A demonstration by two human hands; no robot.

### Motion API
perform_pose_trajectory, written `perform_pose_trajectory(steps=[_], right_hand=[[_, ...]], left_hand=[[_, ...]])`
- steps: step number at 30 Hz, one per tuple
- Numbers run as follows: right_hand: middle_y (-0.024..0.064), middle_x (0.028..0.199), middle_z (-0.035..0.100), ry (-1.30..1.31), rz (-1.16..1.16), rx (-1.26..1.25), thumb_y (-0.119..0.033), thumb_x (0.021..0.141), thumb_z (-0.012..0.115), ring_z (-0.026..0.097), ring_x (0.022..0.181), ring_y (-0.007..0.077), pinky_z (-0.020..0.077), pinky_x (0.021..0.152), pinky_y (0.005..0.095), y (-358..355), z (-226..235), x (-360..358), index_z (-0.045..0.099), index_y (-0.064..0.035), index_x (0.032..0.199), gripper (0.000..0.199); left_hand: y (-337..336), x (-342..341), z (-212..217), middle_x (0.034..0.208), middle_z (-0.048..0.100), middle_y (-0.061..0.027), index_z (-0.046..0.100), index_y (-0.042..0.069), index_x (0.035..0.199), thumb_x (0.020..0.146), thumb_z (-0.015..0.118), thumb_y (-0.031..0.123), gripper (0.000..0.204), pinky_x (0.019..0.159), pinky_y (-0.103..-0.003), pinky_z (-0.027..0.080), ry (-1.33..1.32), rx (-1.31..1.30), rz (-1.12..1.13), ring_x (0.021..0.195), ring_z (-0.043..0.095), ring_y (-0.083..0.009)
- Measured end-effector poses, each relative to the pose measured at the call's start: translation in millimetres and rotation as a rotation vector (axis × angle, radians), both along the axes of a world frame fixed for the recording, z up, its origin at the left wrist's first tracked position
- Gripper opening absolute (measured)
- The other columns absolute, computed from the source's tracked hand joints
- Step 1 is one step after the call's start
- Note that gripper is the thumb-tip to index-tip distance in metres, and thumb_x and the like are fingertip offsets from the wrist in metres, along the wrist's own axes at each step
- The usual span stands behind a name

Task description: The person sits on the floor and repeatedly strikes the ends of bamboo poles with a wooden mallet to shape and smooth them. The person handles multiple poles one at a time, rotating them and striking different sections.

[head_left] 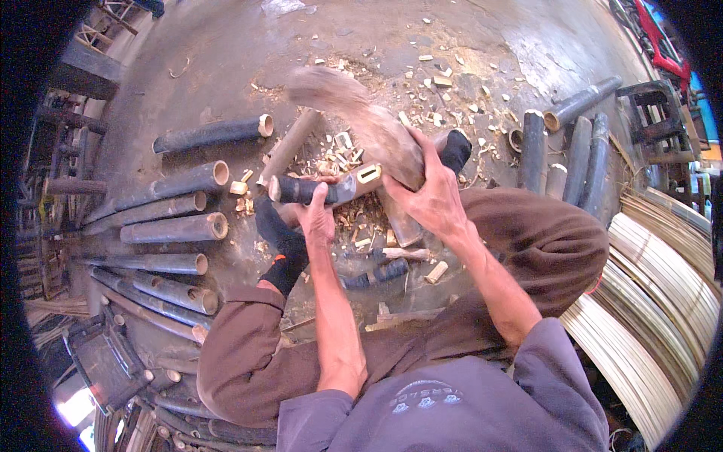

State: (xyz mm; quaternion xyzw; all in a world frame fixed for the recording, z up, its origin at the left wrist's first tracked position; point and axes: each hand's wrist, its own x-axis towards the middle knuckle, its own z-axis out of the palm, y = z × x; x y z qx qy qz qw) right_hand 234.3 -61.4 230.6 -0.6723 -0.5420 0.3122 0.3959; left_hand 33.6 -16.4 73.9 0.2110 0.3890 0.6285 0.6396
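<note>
My right hand [433, 188] is closed round the lower end of a thick, curved wooden club [376, 124], whose far end is smeared by motion. My left hand [316, 215] grips a short black cylindrical piece [301, 190] with a pale end. A greyish part runs from it toward a pale-rimmed rectangular slot [369, 175] in a brownish length of bamboo; where one piece meets the other I cannot tell. Both hands are close together between my black-socked feet, and another brown pole [290, 147] lies just beyond. Pale chips [343, 154] are scattered around the work.
Several dark bamboo tubes [173, 184] lie in a row at my left, and more tubes [580, 162] lie at the right. Bundled pale strips [640, 301] are stacked beside my right knee. A dark wooden frame [105, 361] stands at the lower left.
</note>
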Motion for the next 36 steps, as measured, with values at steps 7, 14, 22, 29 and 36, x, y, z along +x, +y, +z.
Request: perform_pose_trajectory(steps=[7, 14, 22, 29, 36], right_hand=[[0.0247, 0.111, 0.064, -0.103, 0.141, 0.184, -0.019, 0.077, 0.075, 0.066, 0.101, 0.0336, 0.0515, 0.086, 0.039, 27, 27, -28, 0.04, -0.0057, 0.137, 0.071], [0.024, 0.106, 0.064, -0.146, 0.225, 0.314, -0.022, 0.076, 0.076, 0.067, 0.095, 0.0345, 0.0524, 0.082, 0.0405, 37, 40, -41, 0.038, -0.0073, 0.139, 0.075], [0.0191, 0.092, 0.066, -0.601, 0.76, 0.271, -0.03, 0.077, 0.073, 0.068, 0.082, 0.0368, 0.0558, 0.067, 0.0425, 66, 3, -55, 0.036, -0.0139, 0.139, 0.074], [0.0134, 0.071, 0.065, -0.316, 0.714, 0.488, -0.028, 0.076, 0.069, 0.067, 0.065, 0.033, 0.0528, 0.053, 0.0463, 87, 29, -104, 0.041, -0.0126, 0.131, 0.064], [0.0139, 0.069, 0.063, -0.758, 0.901, 0.192, -0.023, 0.077, 0.068, 0.064, 0.062, 0.0367, 0.0519, 0.053, 0.0441, 90, -13, -57, 0.04, -0.0088, 0.131, 0.062]], left_hand=[[-14, 7, -29, 0.091, 0.066, -0.0124, 0.049, 0.004, 0.104, 0.082, 0.062, -0.005, 0.028, 0.091, -0.043, 0.05, -0.028, -0.002, -0.004, 0.091, 0.065, -0.0264], [-18, 13, -27, 0.088, 0.066, -0.0105, 0.054, 0.003, 0.099, 0.082, 0.064, -0.002, 0.02, 0.09, -0.038, 0.049, 0.075, -0.026, 0.039, 0.087, 0.065, -0.0216], [-11, 11, -75, 0.136, 0.046, -0.0112, 0.034, 0.004, 0.138, 0.08, 0.069, -0.001, 0.068, 0.097, -0.037, 0.045, 0.166, -0.025, 0.093, 0.119, 0.049, -0.0207], [-18, 4, -42, 0.141, 0.043, -0.005, 0.034, 0.016, 0.14, 0.082, 0.072, 0.004, 0.07, 0.094, -0.043, 0.049, 0.024, -0.149, 0.111, 0.121, 0.05, -0.0245], [-17, 30, -50, 0.135, 0.049, -0.0068, 0.037, 0.009, 0.139, 0.084, 0.07, 0.008, 0.064, 0.091, -0.037, 0.05, 0.396, -0.172, -0.2, 0.113, 0.054, -0.0212]])
